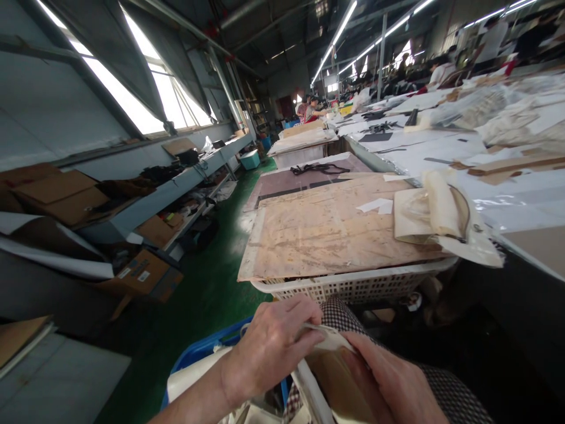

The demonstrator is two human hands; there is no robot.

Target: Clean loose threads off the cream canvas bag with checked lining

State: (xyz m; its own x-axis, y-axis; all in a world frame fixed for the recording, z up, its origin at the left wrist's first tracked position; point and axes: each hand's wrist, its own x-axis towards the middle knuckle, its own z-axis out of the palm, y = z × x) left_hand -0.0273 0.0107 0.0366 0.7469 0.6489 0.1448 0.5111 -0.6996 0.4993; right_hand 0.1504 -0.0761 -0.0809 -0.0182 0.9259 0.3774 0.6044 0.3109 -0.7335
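Note:
Low in front of me, over my lap, is a cream leather-like bag piece (311,386) with a curved edge and a tan inside. My left hand (280,335) is closed, pinching the top of that edge between thumb and fingers. On the other side, my right hand (391,374) grips the same piece, its fingers partly hidden by the material. Beneath my left forearm stands a blue crate (205,341) holding more cream pieces (194,377). A similar cream piece (441,218) lies on the board ahead to the right.
A worn board (318,229) covered in clear plastic rests on a white plastic basket (339,288). Long worktables (410,147) carry sheets and plastic bags. At left, a shelf bench (145,203) and cardboard boxes (143,274) border the green floor (212,282). Several people work farther back.

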